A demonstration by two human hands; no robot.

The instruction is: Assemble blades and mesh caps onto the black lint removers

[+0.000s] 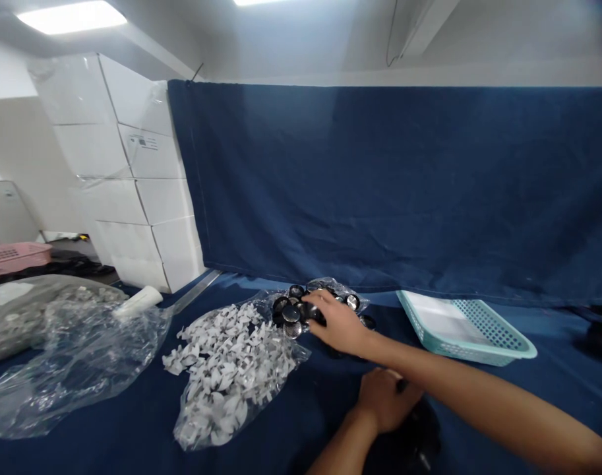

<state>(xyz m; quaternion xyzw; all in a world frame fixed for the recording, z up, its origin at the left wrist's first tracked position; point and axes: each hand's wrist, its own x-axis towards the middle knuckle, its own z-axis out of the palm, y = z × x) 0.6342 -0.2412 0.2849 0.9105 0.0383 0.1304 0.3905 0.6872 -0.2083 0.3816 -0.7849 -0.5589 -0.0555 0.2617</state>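
Note:
My right hand (pixel 343 324) reaches across to a pile of round black caps (pixel 291 313), some with shiny silver mesh-like faces. Its thumb and fingers are curved around a black cap at the pile's right side. Below that forearm, my left hand (pixel 386 401) is curled closed near the table's front. A small dark bit shows at its fingers, but what it holds is hidden. A dark, shiny, blurred object (pixel 419 439) lies under and beside the left hand. Left of the caps, a clear plastic bag holds many small white leaf-shaped pieces (pixel 231 359), spilling onto the blue cloth.
A turquoise basket (pixel 479 353) with white sheets (pixel 446 316) stands at the right. Stacked white boxes (pixel 152 198) rise at the back left beside a blue curtain (pixel 380 185). Another clear bag (pixel 93 356), a white roll (pixel 140 301) and a pink basket (pixel 18 257) lie leftward.

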